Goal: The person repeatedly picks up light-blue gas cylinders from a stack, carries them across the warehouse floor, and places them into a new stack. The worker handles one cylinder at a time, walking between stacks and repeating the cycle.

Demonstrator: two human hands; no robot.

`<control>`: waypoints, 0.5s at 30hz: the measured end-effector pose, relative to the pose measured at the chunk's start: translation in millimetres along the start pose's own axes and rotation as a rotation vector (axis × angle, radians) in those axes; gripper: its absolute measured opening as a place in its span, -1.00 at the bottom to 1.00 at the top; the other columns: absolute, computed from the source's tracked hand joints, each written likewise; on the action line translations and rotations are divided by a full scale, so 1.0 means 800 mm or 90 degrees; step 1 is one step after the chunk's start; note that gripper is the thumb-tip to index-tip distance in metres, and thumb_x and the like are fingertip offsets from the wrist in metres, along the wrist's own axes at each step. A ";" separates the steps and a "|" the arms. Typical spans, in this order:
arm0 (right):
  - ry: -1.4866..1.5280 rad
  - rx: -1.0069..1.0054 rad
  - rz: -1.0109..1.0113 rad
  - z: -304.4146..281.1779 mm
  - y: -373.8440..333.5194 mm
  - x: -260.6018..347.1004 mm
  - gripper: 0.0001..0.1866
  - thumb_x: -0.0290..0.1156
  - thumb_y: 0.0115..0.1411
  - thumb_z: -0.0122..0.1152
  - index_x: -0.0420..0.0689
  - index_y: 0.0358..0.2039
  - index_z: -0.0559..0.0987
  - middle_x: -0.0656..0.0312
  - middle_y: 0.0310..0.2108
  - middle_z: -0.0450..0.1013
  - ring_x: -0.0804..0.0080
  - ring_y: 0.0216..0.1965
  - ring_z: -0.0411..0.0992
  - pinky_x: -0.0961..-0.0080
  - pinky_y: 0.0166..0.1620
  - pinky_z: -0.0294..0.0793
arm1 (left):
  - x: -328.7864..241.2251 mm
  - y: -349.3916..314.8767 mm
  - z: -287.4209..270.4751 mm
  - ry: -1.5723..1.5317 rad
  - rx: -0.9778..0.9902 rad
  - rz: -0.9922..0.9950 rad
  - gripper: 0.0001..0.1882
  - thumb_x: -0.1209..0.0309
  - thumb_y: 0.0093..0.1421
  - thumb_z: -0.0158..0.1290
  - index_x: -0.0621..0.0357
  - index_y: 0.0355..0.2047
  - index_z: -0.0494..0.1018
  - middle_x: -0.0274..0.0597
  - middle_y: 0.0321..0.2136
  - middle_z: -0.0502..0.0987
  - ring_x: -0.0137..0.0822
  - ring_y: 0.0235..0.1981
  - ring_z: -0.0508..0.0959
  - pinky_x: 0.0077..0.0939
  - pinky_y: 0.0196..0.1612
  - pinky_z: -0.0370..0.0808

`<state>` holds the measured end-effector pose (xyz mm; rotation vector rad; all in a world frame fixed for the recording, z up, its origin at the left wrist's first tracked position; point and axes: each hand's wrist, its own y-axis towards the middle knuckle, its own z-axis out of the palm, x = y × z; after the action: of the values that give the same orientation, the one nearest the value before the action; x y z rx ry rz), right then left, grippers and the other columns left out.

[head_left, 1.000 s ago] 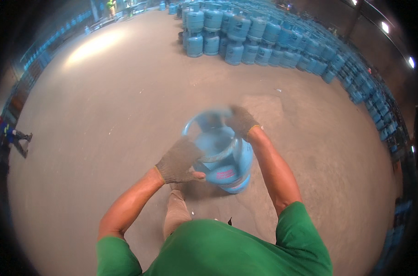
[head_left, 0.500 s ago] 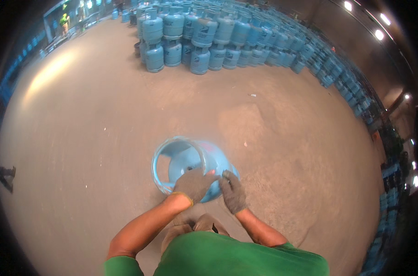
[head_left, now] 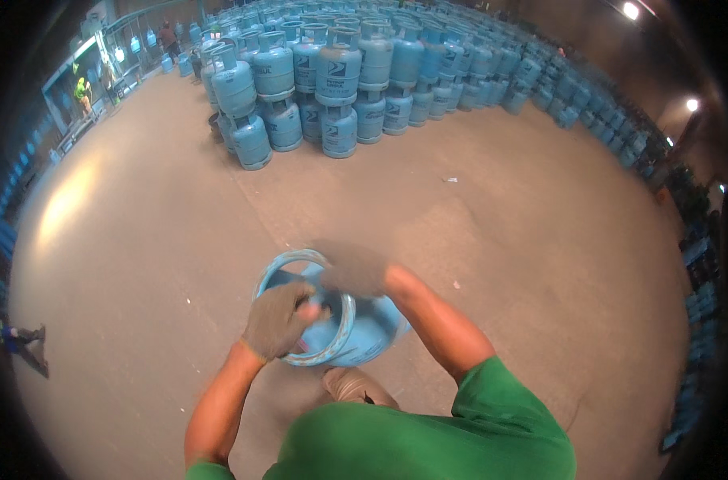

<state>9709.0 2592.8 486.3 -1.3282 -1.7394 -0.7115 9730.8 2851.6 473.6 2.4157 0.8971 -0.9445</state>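
A light-blue gas cylinder (head_left: 373, 334) leans tilted in front of me, the round collar ring (head_left: 346, 328) at its top turned toward me and to the left. Over the left side of that ring lies my left hand (head_left: 277, 320) in a grey-brown glove, its fingers curled round the rim and a bare fingertip showing. My right hand (head_left: 356, 270), gloved alike, is at the far right part of the ring, smeared by motion; its fingers cannot be made out. Between the hands, the valve area inside the collar is mostly hidden.
Stacked blue cylinders (head_left: 340, 132) stand in rows ahead and curve away to the right. A person in a bright yellow-green top (head_left: 82, 94) is far off at the left, near a metal frame. A small white scrap (head_left: 450, 180) lies on the concrete floor (head_left: 180, 216).
My left hand has moved left onto the collar ring. The right hand has swung from the cylinder's near right side to the ring's far side. The view has shifted, bringing the stacks nearer.
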 end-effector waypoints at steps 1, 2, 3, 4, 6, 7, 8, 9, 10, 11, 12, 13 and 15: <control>-0.056 0.033 0.036 -0.016 0.044 -0.009 -0.30 -0.24 0.26 0.35 -0.17 0.40 0.50 -0.13 0.23 0.57 -0.02 0.23 0.55 0.09 0.29 0.51 | 0.014 -0.003 -0.015 0.089 -0.016 0.096 -0.25 -0.34 0.26 0.18 0.19 -0.07 0.61 -0.03 -0.21 0.65 0.07 -0.18 0.64 0.04 0.06 0.53; -0.105 0.049 0.020 -0.029 0.090 -0.013 -0.32 -0.20 0.31 0.36 -0.15 0.41 0.51 -0.09 0.28 0.56 -0.01 0.27 0.53 0.11 0.33 0.48 | 0.031 -0.005 -0.030 0.184 -0.023 0.191 -0.22 -0.39 0.24 0.17 0.18 -0.11 0.62 -0.03 -0.23 0.64 0.07 -0.16 0.63 0.10 0.12 0.50; -0.142 0.068 0.065 -0.034 0.124 -0.016 -0.34 -0.21 0.32 0.33 -0.14 0.40 0.52 -0.09 0.25 0.57 0.01 0.25 0.55 0.12 0.30 0.50 | 0.051 0.001 -0.045 0.252 -0.061 0.245 -0.19 -0.44 0.21 0.16 0.17 -0.15 0.63 -0.03 -0.25 0.63 0.07 -0.15 0.61 0.16 0.18 0.47; -0.166 0.076 0.058 -0.038 0.160 -0.014 -0.37 -0.22 0.33 0.31 -0.13 0.39 0.53 -0.09 0.23 0.59 0.03 0.22 0.57 0.12 0.28 0.52 | 0.069 0.000 -0.053 0.312 -0.018 0.300 -0.18 -0.46 0.18 0.16 0.16 -0.17 0.63 -0.04 -0.26 0.62 0.08 -0.15 0.60 0.20 0.21 0.44; -0.180 0.058 0.030 -0.037 0.206 -0.010 -0.42 -0.25 0.30 0.29 -0.15 0.31 0.56 -0.13 0.14 0.62 0.00 0.15 0.61 0.09 0.22 0.54 | 0.095 -0.008 -0.055 0.381 0.025 0.350 -0.17 -0.50 0.13 0.15 0.13 -0.22 0.62 -0.04 -0.30 0.58 0.10 -0.14 0.56 0.26 0.27 0.38; -0.160 0.025 0.015 -0.036 0.220 -0.011 -0.45 -0.26 0.25 0.28 -0.19 0.24 0.58 -0.16 0.08 0.64 -0.06 0.10 0.62 0.07 0.19 0.55 | 0.117 0.011 -0.068 0.377 0.007 0.288 -0.19 -0.48 0.14 0.16 0.13 -0.23 0.63 -0.04 -0.32 0.58 0.09 -0.15 0.58 0.23 0.23 0.41; -0.156 -0.001 0.054 -0.037 0.227 -0.013 -0.47 -0.28 0.21 0.28 -0.23 0.16 0.60 -0.20 0.01 0.65 -0.12 0.05 0.64 0.05 0.15 0.56 | 0.137 0.038 -0.084 0.384 -0.005 0.283 -0.21 -0.46 0.15 0.17 0.13 -0.23 0.64 -0.04 -0.33 0.59 0.08 -0.16 0.59 0.20 0.19 0.45; -0.047 -0.016 0.016 -0.041 0.233 -0.021 -0.45 -0.22 0.26 0.28 -0.22 0.21 0.59 -0.21 0.06 0.63 -0.13 0.12 0.62 0.06 0.20 0.54 | 0.154 0.064 -0.101 0.381 -0.021 0.269 -0.23 -0.44 0.17 0.17 0.12 -0.24 0.65 -0.04 -0.35 0.59 0.07 -0.17 0.60 0.18 0.15 0.48; 0.020 -0.082 -0.010 -0.044 0.229 -0.035 -0.42 -0.16 0.31 0.27 -0.21 0.26 0.57 -0.21 0.12 0.62 -0.12 0.18 0.59 0.08 0.25 0.51 | 0.163 0.088 -0.114 0.397 0.029 0.204 -0.26 -0.42 0.20 0.17 0.11 -0.28 0.64 -0.03 -0.37 0.58 0.07 -0.18 0.61 0.16 0.10 0.50; 0.026 -0.106 0.044 -0.053 0.234 -0.052 -0.39 -0.10 0.36 0.27 -0.20 0.31 0.55 -0.21 0.17 0.60 -0.12 0.24 0.56 0.10 0.31 0.49 | 0.171 0.118 -0.124 0.400 0.075 0.127 -0.29 -0.40 0.22 0.16 0.10 -0.32 0.63 -0.02 -0.38 0.58 0.08 -0.19 0.62 0.15 0.05 0.52; 0.009 -0.208 0.001 -0.058 0.224 -0.077 -0.35 -0.04 0.41 0.26 -0.19 0.36 0.53 -0.21 0.22 0.58 -0.11 0.30 0.53 0.12 0.35 0.46 | 0.168 0.135 -0.117 0.426 0.146 0.016 -0.31 -0.37 0.25 0.16 0.10 -0.35 0.61 -0.01 -0.40 0.57 0.09 -0.19 0.63 0.14 0.00 0.54; -0.002 -0.231 0.093 -0.068 0.235 -0.102 -0.31 0.00 0.42 0.27 -0.21 0.39 0.51 -0.20 0.25 0.56 -0.09 0.32 0.51 0.13 0.38 0.44 | 0.165 0.153 -0.112 0.381 0.105 -0.049 -0.32 -0.32 0.31 0.14 0.15 -0.38 0.64 0.07 -0.38 0.63 0.14 -0.19 0.65 0.13 -0.14 0.53; 0.023 -0.255 0.206 -0.078 0.244 -0.158 -0.26 0.04 0.43 0.28 -0.25 0.41 0.48 -0.19 0.32 0.52 -0.07 0.35 0.49 0.15 0.41 0.41 | 0.167 0.200 -0.104 0.212 -0.005 -0.152 -0.34 -0.27 0.34 0.14 0.19 -0.33 0.65 0.17 -0.30 0.65 0.20 -0.13 0.65 0.13 -0.10 0.53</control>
<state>9926.5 2534.4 401.1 -1.8033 -1.3479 -0.9180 9954.1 2839.4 456.2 2.5427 1.3266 -0.6184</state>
